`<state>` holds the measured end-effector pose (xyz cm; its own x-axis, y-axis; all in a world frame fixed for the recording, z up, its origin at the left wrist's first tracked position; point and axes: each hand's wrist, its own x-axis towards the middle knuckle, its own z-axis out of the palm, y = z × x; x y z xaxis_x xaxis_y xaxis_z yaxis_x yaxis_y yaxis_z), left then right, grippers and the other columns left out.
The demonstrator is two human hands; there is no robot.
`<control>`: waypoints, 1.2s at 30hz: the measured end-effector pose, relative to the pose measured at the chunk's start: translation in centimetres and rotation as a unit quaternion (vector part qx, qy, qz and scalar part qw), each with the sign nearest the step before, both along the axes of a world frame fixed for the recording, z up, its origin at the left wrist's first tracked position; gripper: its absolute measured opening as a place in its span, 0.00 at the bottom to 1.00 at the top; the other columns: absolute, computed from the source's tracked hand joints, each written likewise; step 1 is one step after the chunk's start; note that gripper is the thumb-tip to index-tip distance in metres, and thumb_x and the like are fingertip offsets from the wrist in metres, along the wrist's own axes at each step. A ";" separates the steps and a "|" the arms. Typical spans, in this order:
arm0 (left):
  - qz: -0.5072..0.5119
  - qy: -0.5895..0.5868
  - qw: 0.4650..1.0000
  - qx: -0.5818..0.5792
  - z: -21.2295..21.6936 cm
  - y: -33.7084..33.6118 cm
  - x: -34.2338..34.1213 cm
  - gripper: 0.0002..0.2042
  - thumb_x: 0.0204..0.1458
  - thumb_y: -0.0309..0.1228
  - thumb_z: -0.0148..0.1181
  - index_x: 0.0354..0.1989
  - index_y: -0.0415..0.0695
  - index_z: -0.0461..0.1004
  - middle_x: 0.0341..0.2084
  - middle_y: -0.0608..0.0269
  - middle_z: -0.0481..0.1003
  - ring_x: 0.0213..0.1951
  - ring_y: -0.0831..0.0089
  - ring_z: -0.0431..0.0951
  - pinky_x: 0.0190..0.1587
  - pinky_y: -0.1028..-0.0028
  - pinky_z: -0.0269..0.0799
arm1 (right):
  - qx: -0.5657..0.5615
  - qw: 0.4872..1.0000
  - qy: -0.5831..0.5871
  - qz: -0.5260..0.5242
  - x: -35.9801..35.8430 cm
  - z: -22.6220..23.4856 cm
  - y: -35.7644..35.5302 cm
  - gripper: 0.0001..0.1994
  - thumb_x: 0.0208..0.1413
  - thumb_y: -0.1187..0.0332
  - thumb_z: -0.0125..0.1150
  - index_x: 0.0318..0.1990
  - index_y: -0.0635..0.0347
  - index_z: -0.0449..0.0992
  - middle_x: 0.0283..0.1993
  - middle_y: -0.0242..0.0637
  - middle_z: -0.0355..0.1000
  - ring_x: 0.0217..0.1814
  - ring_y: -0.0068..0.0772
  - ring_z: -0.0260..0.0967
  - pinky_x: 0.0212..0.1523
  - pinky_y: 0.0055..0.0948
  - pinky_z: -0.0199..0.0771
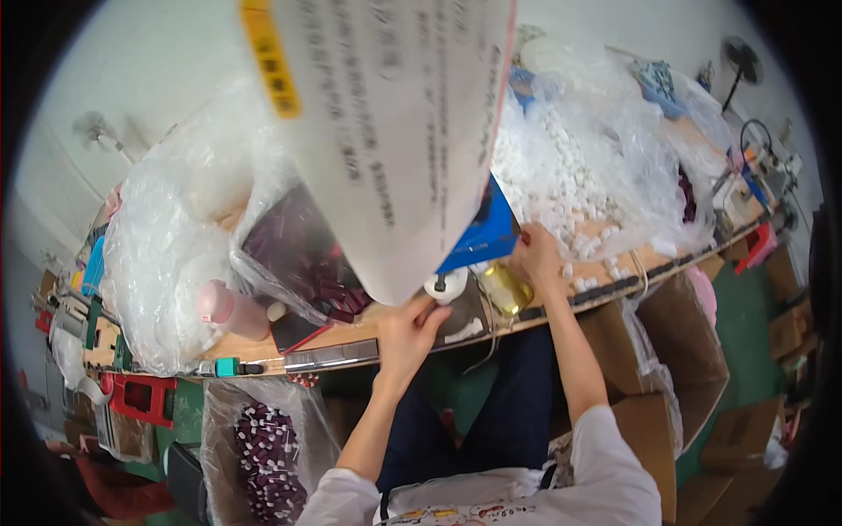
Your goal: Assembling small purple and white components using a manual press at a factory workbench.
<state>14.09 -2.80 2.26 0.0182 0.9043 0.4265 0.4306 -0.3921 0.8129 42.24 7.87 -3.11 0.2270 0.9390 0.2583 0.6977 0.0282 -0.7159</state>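
Observation:
My left hand (409,331) grips the bottom edge of a large white printed sheet (395,131) and lifts it up toward the camera, hiding much of the bench. My right hand (534,254) rests on the wooden bench edge, its fingers closed on the corner of a blue tray (481,237) under the sheet. Between my hands sit a small white round part (445,284) and a yellowish glossy object (507,288). What the right fingers pinch is partly hidden.
Clear plastic bags of small white caps (570,167) fill the right of the bench (614,267). A bag of dark maroon tubes (303,254) and a pink bottle (230,309) lie left. Another bag of maroon tubes (267,447) hangs below; cardboard boxes (675,351) stand at right.

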 end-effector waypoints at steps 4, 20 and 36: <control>0.084 0.008 0.995 -0.058 0.4 -3.9 -6.2 0.12 0.45 0.27 0.73 0.38 0.37 0.81 0.14 0.68 0.59 0.20 0.79 0.58 0.23 0.72 0.53 | 0.241 0.967 -0.050 -0.063 1.8 -2.7 -0.8 0.11 0.52 0.65 0.67 0.40 0.60 0.77 0.36 0.45 0.77 0.39 0.47 0.76 0.37 0.40 0.73; -0.172 0.110 0.978 -0.036 0.1 -10.0 2.7 0.09 0.48 0.26 0.69 0.37 0.40 0.79 0.31 0.58 0.79 0.20 0.64 0.75 0.23 0.69 0.69 | 0.057 0.975 -0.110 0.184 -7.9 6.8 -20.4 0.23 0.49 0.48 0.69 0.18 0.57 0.70 0.18 0.41 0.70 0.22 0.45 0.73 0.23 0.39 0.71; -0.510 0.014 0.794 -0.331 -5.3 -14.1 7.4 0.08 0.53 0.28 0.66 0.32 0.34 0.77 0.20 0.67 0.73 0.24 0.81 0.69 0.27 0.75 0.65 | -0.157 0.937 0.295 0.102 -2.7 1.7 -32.2 0.22 0.62 0.56 0.58 0.26 0.70 0.78 0.15 0.44 0.67 0.18 0.23 0.65 0.21 0.33 0.64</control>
<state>21.53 -16.85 -3.05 0.8860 0.4392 -0.1489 0.1849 -0.0402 0.9819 39.52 -24.38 -1.43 0.0505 0.9873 -0.1507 0.1813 -0.1574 -0.9707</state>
